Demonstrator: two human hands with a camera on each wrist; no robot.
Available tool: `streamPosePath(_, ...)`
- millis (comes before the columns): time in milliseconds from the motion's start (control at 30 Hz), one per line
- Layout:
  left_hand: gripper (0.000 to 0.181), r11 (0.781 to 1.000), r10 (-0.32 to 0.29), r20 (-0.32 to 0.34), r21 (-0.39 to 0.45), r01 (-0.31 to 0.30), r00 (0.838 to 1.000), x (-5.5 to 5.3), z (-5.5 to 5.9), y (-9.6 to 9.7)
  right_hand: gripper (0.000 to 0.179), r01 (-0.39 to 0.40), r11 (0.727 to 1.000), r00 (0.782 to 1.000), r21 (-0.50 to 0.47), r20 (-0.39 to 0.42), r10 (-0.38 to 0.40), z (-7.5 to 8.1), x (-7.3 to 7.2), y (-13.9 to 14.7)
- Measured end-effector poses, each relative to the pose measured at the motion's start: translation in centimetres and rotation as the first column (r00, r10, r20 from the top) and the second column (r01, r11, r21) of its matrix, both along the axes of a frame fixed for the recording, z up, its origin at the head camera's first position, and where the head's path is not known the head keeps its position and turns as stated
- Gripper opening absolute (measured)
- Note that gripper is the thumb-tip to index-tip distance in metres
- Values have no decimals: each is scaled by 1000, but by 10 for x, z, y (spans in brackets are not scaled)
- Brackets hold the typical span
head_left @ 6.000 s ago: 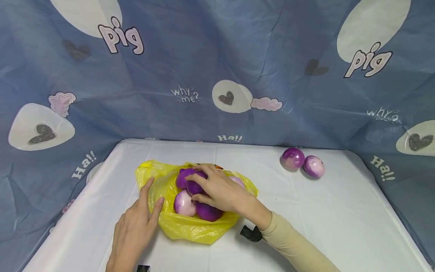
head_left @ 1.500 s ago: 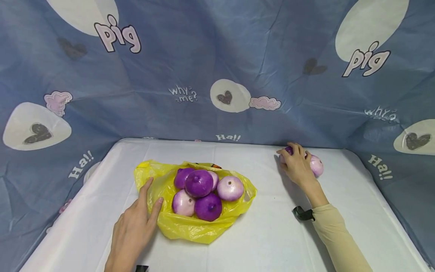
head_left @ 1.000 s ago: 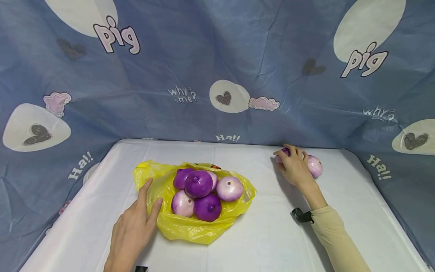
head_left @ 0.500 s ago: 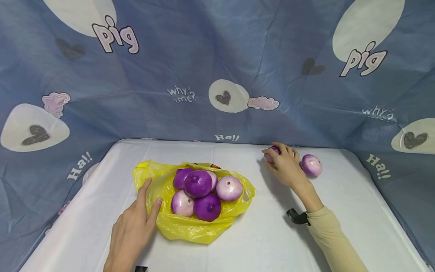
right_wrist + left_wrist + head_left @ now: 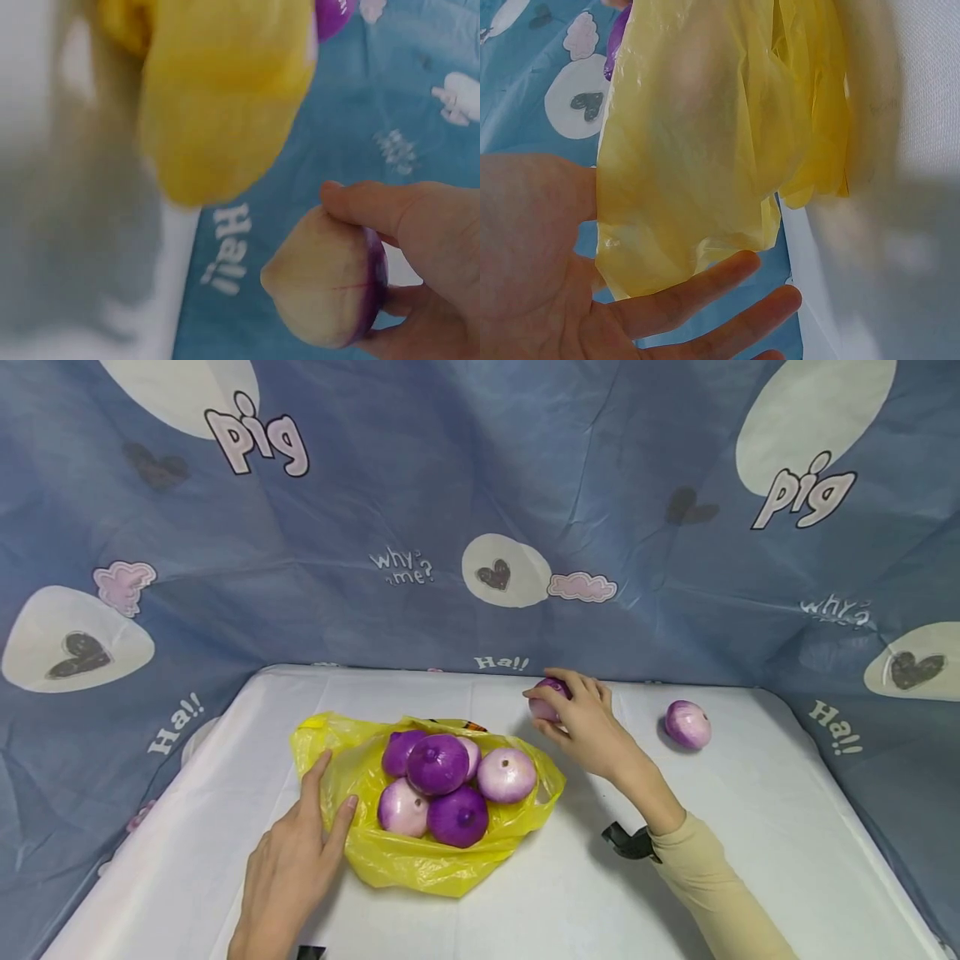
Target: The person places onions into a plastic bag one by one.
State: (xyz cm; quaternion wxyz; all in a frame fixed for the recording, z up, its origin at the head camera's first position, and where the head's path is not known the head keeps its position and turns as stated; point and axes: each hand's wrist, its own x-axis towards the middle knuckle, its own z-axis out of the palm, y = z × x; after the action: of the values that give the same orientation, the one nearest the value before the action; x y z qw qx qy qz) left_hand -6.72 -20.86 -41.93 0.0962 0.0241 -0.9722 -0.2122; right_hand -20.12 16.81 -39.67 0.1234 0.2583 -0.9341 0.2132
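Observation:
My right hand (image 5: 588,722) grips a purple-and-white onion (image 5: 546,702) between thumb and fingers, beyond the right side of a yellow plastic bag (image 5: 427,864). In the right wrist view, the pale pointed end of this onion (image 5: 319,281) faces away from the palm. Several onions (image 5: 459,817) lie in the bag's open mouth, some dark purple, some mostly white. At the bag's left edge, my left hand (image 5: 288,860) touches the plastic with thumb and forefinger spread apart. Its fingers (image 5: 697,289) look straight in the left wrist view, beside the thin yellow film.
One more onion (image 5: 687,724) sits alone at the back right of the white-covered table (image 5: 750,860). A blue printed curtain (image 5: 420,510) hangs along the table's back edge. A black strap (image 5: 630,842) sticks out at the right wrist.
My right hand left the bag, took an onion from the back right pair and carried it left towards the bag. The other onion rolled slightly. My left hand stayed at the bag.

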Motion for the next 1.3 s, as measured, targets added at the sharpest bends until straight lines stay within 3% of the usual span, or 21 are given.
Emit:
streamPosePath(267, 72, 1000, 9, 31, 5, -10, 999, 1, 1, 0, 37, -87, 996, 996, 3, -27, 87, 14, 12, -27)
streamPosePath(533, 72, 1000, 6, 17, 6, -6, 1000, 1, 2, 1, 37, -165, 986, 983, 29, -73, 167, 27, 24, -48)
streamPosePath(967, 70, 1000, 5, 6, 7, -5, 1000, 0, 2, 2, 36, -331, 942, 935, 55, -113, 336, 40, 45, -91)
streamPosePath(1300, 70, 1000, 7, 11, 0, -7, 1000, 0, 3, 1, 37, -411, 905, 900, 107, -111, 422, 45, 48, -122)
